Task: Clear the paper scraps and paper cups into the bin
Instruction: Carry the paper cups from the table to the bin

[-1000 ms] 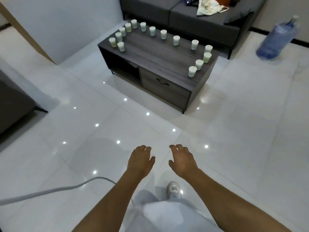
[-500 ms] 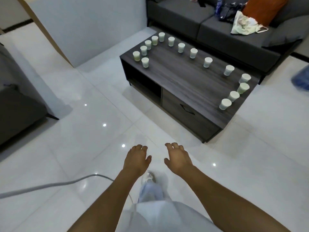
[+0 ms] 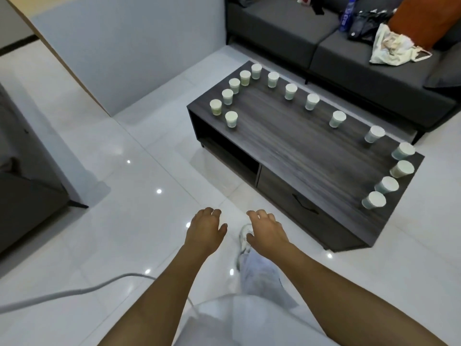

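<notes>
Head view shows the left hand (image 3: 205,229) and right hand (image 3: 265,231) out over the white floor (image 3: 124,196), fingers loosely curled, holding nothing. 15 paper cups (image 3: 290,91) stand upturned around the edge of the dark coffee table (image 3: 287,143), ahead of the hands.

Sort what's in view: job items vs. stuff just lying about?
Job:
paper cups, standing upside down along the coffee table edges
left hand and right hand, both holding nothing
No bin or paper scraps in view.

Lying about:
sofa
cloth bag
blue bottle
orange cushion
white cable on the floor
</notes>
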Motion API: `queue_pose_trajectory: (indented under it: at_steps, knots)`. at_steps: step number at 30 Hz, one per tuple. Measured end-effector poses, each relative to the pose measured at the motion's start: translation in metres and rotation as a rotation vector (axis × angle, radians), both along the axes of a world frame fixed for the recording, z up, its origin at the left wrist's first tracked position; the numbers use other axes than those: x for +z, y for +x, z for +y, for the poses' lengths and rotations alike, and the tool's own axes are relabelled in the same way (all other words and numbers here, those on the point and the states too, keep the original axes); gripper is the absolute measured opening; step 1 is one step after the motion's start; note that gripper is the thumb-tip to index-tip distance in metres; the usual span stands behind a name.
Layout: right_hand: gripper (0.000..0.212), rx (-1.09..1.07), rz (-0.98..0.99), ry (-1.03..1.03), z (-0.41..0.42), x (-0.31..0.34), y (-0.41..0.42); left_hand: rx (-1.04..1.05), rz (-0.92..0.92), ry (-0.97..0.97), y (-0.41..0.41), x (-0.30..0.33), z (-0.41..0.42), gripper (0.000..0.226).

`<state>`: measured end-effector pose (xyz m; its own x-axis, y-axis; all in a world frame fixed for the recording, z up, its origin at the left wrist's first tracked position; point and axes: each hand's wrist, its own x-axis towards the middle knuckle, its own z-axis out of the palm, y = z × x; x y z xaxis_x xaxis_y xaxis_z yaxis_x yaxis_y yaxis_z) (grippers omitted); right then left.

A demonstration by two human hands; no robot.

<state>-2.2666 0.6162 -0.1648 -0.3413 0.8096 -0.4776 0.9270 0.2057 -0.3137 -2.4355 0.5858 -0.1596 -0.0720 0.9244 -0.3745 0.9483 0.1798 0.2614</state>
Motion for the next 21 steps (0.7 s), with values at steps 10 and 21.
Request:
queue_pose_trajectory:
  at_steps: [10, 21]
  knots:
    - [0.055, 0.074, -0.013, 0.007, 0.219, 0.004, -0.062, 0.1, -0.017, 0.003, -0.061, 0.002, 0.196, 0.048]
    - [0.052, -0.017, -0.022, -0.09, 0.371, -0.007, -0.116, 0.087, -0.078, -0.053, -0.12, -0.012, 0.352, 0.043]
